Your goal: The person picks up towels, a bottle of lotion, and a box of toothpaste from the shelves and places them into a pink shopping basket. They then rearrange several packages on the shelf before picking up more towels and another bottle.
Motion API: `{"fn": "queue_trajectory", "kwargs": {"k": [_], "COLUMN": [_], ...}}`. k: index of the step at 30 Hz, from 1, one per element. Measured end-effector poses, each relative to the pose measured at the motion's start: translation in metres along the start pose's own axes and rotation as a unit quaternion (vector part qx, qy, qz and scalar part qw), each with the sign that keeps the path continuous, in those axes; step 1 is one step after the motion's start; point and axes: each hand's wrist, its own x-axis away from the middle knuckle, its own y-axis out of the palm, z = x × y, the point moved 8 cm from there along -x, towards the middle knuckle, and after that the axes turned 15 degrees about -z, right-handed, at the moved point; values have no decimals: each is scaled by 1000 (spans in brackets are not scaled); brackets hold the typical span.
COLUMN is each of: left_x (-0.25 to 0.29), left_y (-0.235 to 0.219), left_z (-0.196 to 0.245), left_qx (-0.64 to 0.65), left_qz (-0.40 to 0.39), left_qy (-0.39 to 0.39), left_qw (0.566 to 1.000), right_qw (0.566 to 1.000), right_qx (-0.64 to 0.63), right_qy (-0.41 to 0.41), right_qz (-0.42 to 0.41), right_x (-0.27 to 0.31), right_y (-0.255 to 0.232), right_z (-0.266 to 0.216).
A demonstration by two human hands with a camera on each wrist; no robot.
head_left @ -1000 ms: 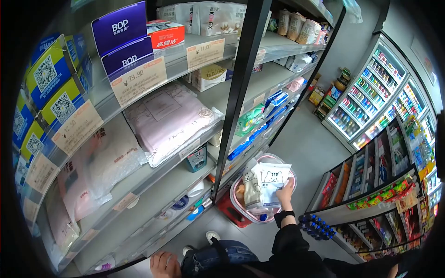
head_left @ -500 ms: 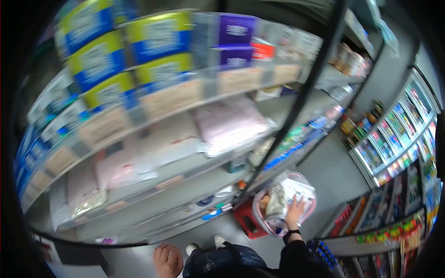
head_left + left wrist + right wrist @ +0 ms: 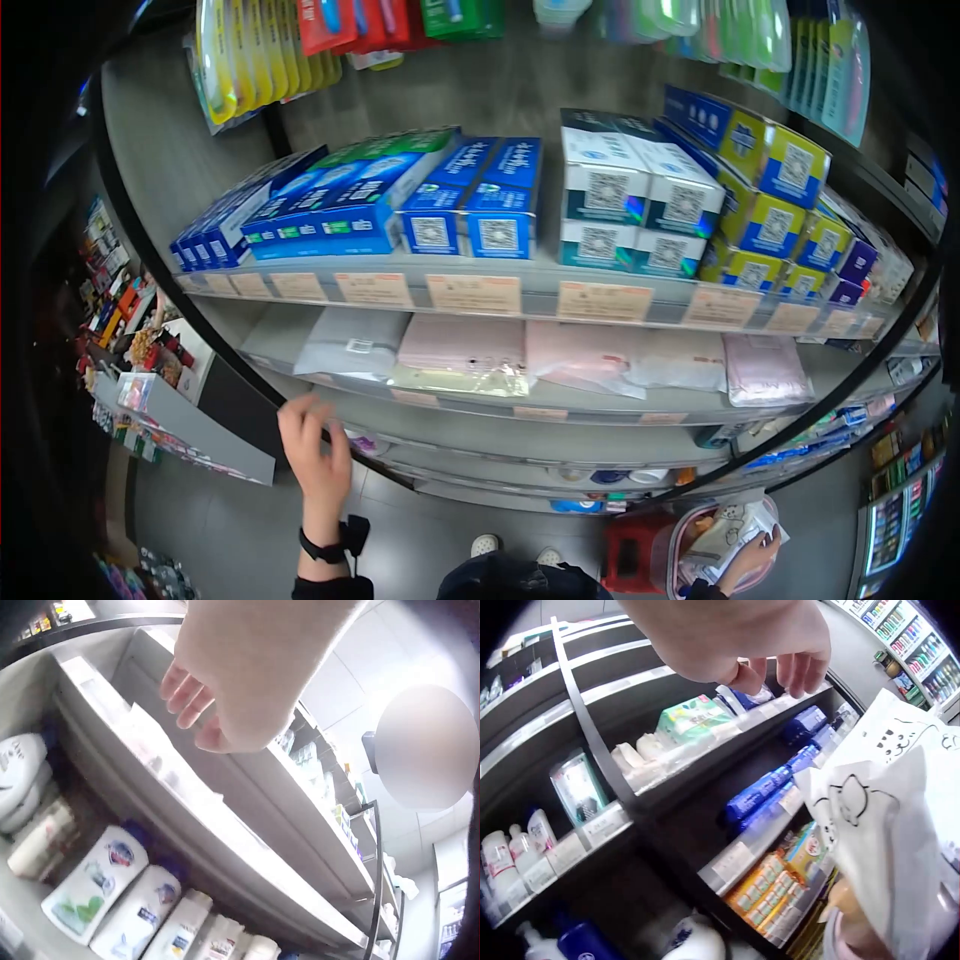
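My left hand (image 3: 318, 455) is raised in front of the shelf's lower left edge, its fingers loosely bent and holding nothing. In the left wrist view, that hand (image 3: 232, 682) hangs above a shelf of white bottles (image 3: 97, 885). At the lower right, my right hand (image 3: 752, 556) is over a basket (image 3: 664, 545) with pale walls, right by the white packets (image 3: 728, 528) in it. The right wrist view shows the right hand (image 3: 742, 637) with bent fingers and nothing in them. Packets with cat drawings (image 3: 870, 802) stand up from the basket below it.
Toothpaste-style boxes (image 3: 330, 205) line the upper shelf, with price tags along its edge. Soft bagged packs (image 3: 465, 345) lie on the shelf below. A red stool-like base (image 3: 632, 555) sits beside the basket. A grey counter (image 3: 190, 425) stands at the left.
The head view has swung left along the shelves. My left hand has risen from beside my body toward the shelf. My right hand's fingers have come off the white cat packet.
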Motion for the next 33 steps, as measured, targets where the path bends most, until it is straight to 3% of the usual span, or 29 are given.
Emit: {"fn": "queue_trajectory", "kwargs": {"k": [4,6,8,9,12,15,25,27,28,30,32,33], "left_x": [-51,-83,-110,-124,-149,-167,-172,-166,-163,-158,-139,-126], "left_y": [-22,-25,-19,-8,32,62,69,51,46,20,-9,-23], "left_z": [-41,-56,-74,-92,-148,-179,-167,-173,-172,-173,-142,-120], "left_qx": [3,-4,-72,-109,-187,-146,-142,-177,-177,-224,-230,-234], "left_qz": [-77,-165,-172,-235,-287,-263,-268,-170,-170,-93,-80,-68], "left_qy": [-44,-57,12,11,80,86,163,146,145,106,115,125], "left_qw": [996,985,982,966,936,950,939,958,959,964,963,962], "right_qw": [987,986,961,955,953,946,927,925,922,918,925,907], "right_qx": [-157,-164,-271,-287,-283,-305,-355,-357,-361,-367,-333,-377], "right_qy": [-16,-20,5,19,36,42,46,41,27,12,-48,-17], "right_qz": [-22,-21,-52,-66,-99,-106,-117,-122,-134,-148,-174,-186], "right_x": [5,17,28,35,57,79,112,112,111,108,107,113], "right_y": [20,23,38,43,57,59,61,63,68,76,81,76], "right_z": [7,-4,1,-3,-10,-30,-53,-55,-57,-59,-95,-133]}}
